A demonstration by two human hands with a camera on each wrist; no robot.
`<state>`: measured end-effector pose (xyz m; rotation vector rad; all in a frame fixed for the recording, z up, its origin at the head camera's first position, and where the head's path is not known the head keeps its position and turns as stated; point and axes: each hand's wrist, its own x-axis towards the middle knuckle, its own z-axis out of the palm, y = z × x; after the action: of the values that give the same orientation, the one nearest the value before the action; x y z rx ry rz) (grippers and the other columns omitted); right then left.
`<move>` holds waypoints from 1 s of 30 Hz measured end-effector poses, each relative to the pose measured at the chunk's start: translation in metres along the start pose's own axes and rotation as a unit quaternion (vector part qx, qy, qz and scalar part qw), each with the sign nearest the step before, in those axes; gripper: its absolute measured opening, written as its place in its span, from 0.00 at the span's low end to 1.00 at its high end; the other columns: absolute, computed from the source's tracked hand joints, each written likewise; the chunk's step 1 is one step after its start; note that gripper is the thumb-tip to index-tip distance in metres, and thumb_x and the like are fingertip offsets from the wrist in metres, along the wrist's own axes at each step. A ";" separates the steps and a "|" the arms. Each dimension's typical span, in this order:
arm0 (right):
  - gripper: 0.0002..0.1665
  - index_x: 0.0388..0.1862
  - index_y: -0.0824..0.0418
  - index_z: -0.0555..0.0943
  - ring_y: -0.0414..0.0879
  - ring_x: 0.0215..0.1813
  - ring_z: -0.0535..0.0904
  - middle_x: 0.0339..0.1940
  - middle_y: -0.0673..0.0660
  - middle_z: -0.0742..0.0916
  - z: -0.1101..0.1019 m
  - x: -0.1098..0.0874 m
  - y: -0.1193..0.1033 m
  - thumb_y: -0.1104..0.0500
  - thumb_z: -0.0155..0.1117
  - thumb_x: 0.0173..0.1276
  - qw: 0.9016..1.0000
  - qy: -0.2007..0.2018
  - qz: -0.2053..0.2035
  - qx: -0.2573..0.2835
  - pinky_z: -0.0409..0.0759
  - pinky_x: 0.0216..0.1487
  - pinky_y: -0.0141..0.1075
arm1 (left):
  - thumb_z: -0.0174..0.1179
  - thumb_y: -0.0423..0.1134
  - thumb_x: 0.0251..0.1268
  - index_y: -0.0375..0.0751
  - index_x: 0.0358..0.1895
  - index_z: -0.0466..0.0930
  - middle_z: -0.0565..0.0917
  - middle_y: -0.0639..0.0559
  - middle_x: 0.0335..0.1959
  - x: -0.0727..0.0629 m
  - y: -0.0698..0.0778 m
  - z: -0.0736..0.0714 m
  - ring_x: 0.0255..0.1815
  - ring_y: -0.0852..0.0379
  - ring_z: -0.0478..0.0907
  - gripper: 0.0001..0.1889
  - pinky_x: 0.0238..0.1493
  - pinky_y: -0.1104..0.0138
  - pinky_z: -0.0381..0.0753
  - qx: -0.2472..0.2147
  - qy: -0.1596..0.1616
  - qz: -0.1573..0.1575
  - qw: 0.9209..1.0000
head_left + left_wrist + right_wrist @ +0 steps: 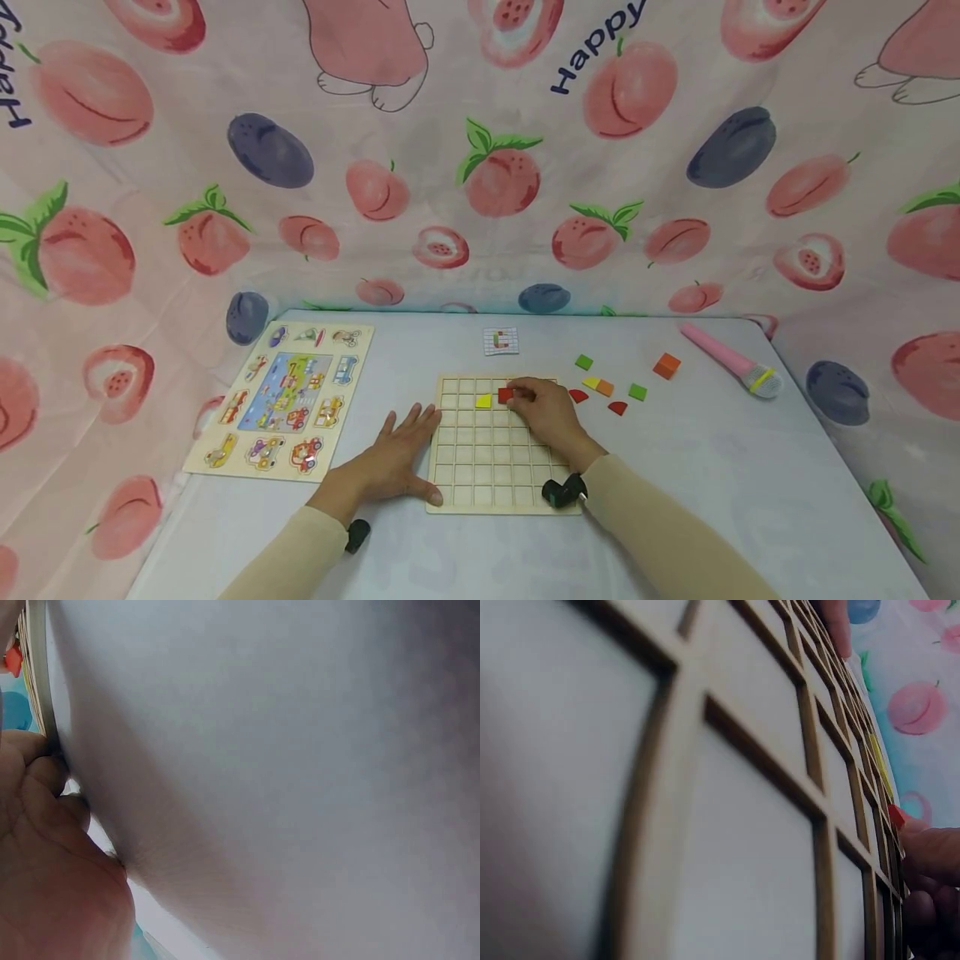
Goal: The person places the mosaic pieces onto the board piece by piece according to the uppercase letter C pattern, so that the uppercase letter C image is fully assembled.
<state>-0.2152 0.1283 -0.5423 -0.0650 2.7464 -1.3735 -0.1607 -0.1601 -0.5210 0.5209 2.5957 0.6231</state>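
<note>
A wooden grid board [483, 497] lies on the white table in the head view. My right hand [551, 417] pinches a red tile [505, 396] over a cell in one of the board's upper rows. Just left of that tile, a yellow piece [483, 401] sits in the grid. In the right wrist view the red tile [897, 816] shows at the thumb tip, low against the grid bars. My left hand [393, 457] lies with fingers spread, its fingertips and thumb touching the board's left edge. The left wrist view shows only part of that hand [56, 847].
Loose green, yellow, orange and red pieces lie right of the board, among them a green square [637, 392] and an orange block [667, 365]. A pink microphone [727, 358] lies far right. A pattern card [500, 341] is behind the board; a vehicle puzzle [285, 400] is left.
</note>
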 end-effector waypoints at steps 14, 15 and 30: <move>0.18 0.57 0.53 0.91 0.50 0.57 0.82 0.50 0.51 0.91 0.001 0.003 -0.006 0.57 0.76 0.69 0.996 -0.022 -0.039 -0.072 0.82 0.60 0.45 | 0.83 0.65 0.37 0.42 0.87 0.49 0.49 0.48 0.89 0.000 -0.001 0.000 0.90 0.48 0.36 0.73 0.88 0.47 0.27 -0.002 0.000 0.000 1.000; 0.18 0.57 0.53 0.91 0.50 0.57 0.82 0.51 0.51 0.91 0.001 0.002 -0.006 0.57 0.76 0.69 0.996 -0.023 -0.039 -0.073 0.82 0.60 0.45 | 0.83 0.65 0.37 0.42 0.87 0.49 0.49 0.48 0.89 0.000 -0.001 0.000 0.90 0.48 0.36 0.73 0.88 0.47 0.27 -0.002 0.000 0.000 1.000; 0.18 0.57 0.55 0.90 0.51 0.55 0.82 0.51 0.53 0.91 0.000 0.000 -0.008 0.57 0.76 0.68 0.998 -0.024 -0.029 -0.058 0.82 0.60 0.48 | 0.82 0.66 0.36 0.42 0.87 0.49 0.49 0.47 0.89 0.001 -0.003 0.002 0.90 0.47 0.36 0.74 0.88 0.46 0.27 -0.004 0.001 0.003 1.000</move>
<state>-0.2153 0.1236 -0.5353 -0.1826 2.8023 -1.2068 -0.1617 -0.1610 -0.5243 0.5252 2.5943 0.6363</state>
